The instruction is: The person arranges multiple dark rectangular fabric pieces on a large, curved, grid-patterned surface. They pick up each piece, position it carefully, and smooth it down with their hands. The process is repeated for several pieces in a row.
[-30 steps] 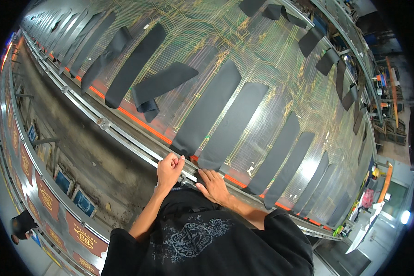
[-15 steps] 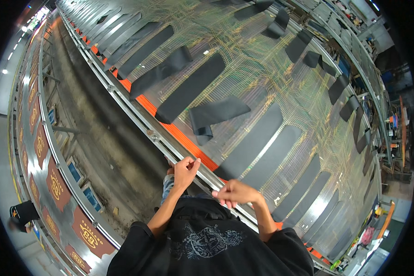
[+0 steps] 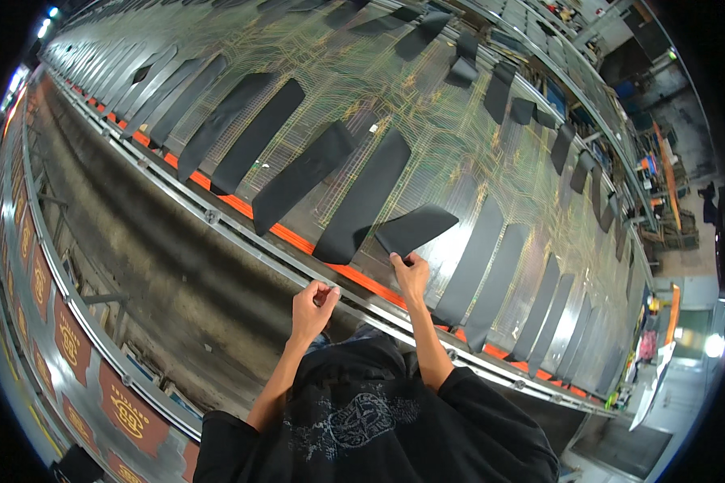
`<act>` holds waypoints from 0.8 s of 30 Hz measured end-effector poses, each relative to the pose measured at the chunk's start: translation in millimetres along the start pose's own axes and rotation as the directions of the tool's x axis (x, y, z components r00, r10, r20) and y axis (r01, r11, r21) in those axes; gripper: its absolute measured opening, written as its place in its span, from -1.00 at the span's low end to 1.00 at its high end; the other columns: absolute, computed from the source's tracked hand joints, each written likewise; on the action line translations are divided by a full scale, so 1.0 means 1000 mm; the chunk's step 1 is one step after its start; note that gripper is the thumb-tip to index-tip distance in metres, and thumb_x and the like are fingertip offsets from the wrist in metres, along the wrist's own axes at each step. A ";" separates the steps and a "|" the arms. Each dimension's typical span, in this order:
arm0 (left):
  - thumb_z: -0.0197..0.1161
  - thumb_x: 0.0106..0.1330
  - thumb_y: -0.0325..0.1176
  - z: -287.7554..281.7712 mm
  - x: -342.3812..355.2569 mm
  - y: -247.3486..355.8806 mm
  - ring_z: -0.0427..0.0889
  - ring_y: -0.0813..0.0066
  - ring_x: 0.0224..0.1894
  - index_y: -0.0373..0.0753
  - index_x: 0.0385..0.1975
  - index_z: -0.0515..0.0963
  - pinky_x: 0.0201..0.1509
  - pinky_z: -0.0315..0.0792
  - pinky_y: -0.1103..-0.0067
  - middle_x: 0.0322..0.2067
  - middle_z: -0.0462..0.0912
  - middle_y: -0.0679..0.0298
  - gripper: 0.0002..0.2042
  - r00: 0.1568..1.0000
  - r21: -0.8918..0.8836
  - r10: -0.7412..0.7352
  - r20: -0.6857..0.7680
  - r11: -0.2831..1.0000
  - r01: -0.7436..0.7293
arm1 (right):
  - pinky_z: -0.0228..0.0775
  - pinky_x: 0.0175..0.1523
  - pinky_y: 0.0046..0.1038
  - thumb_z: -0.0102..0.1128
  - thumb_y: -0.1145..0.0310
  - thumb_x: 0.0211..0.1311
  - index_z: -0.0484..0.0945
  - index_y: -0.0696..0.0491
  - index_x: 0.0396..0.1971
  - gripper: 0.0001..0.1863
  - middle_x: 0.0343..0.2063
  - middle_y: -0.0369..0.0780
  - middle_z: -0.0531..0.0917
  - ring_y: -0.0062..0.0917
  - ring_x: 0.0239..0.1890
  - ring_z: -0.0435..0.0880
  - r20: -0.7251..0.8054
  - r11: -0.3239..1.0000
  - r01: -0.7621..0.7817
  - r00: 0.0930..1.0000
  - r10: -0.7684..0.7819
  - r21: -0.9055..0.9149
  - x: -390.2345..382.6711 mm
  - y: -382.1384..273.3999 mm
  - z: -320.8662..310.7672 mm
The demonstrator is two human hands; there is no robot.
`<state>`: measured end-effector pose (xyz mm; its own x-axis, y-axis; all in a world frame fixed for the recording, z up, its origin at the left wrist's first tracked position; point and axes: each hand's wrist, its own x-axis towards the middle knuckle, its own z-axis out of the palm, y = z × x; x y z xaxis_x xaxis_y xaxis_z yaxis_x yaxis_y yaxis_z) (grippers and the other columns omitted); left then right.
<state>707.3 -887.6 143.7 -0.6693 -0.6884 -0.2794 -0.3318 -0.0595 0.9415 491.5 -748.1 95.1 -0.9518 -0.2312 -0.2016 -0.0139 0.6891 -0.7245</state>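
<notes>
My right hand [image 3: 412, 275] reaches over the table's near edge, thumb and fingertips pinching the near end of a black strip [image 3: 421, 227]. The strip is wide, flat and fabric-like, and lies at a slant from its neighbours. My left hand [image 3: 310, 312] is closed beside the metal rail [image 3: 278, 270], thumb against bent fingers. What it holds, if anything, is too small to make out. Left of the held strip lies another black strip [image 3: 369, 197], its rounded end over the orange edge band [image 3: 370, 283]. On the right a dark grey strip [image 3: 469, 262] lies flat.
The long table [image 3: 451, 181] carries yellow-green line marks and rows of dark strips, some folded along the far side. A dark aisle floor [image 3: 169, 241] runs to my left. Beyond it stands another table with brown printed panels [image 3: 133, 410].
My right hand has moved forward from the rail onto the strip and taken hold of its near end. The strip's curled end no longer shows. The view has turned.
</notes>
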 end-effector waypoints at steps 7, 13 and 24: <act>0.58 0.12 0.01 0.010 0.060 0.024 0.40 0.14 0.34 -0.33 0.33 0.35 0.36 0.32 0.27 0.28 0.44 0.01 -0.15 0.953 0.021 0.201 0.229 0.977 -0.211 | 0.09 -0.49 -0.56 0.22 0.34 0.41 0.40 0.14 -0.50 -0.70 -0.68 -0.40 0.39 -0.77 -0.59 0.27 0.140 0.951 0.088 0.981 -0.134 0.296 -0.048 -0.048 -0.058; 0.62 0.09 -0.03 0.037 0.085 0.067 0.59 0.27 0.16 -0.23 0.23 0.49 0.31 0.41 0.35 0.09 0.65 0.12 -0.26 0.703 0.173 -0.134 0.698 0.985 0.016 | 0.30 0.10 -0.53 0.21 0.50 0.27 0.49 0.08 -0.43 -0.91 -0.34 -0.37 0.51 -0.68 -0.18 0.49 0.197 0.650 -0.039 0.965 -0.171 0.759 -0.073 -0.094 -0.091; 0.31 0.45 -0.18 0.046 0.100 0.084 0.65 0.48 -0.11 -0.44 0.04 0.58 0.05 0.48 0.51 -0.15 0.74 0.14 -0.60 0.523 0.235 -0.170 0.835 0.970 -0.059 | 0.53 0.11 -0.40 0.28 0.35 0.35 0.48 0.16 0.21 -0.53 -0.08 -0.18 0.69 -0.56 -0.02 0.65 0.231 0.292 -0.296 0.944 0.237 0.909 0.084 -0.025 -0.101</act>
<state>581.9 -928.0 186.2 -0.8488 0.2540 -0.4637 -0.4382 0.1526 0.8858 380.5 -715.7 162.9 -0.8306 -0.2137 -0.5142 0.5564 -0.3544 -0.7515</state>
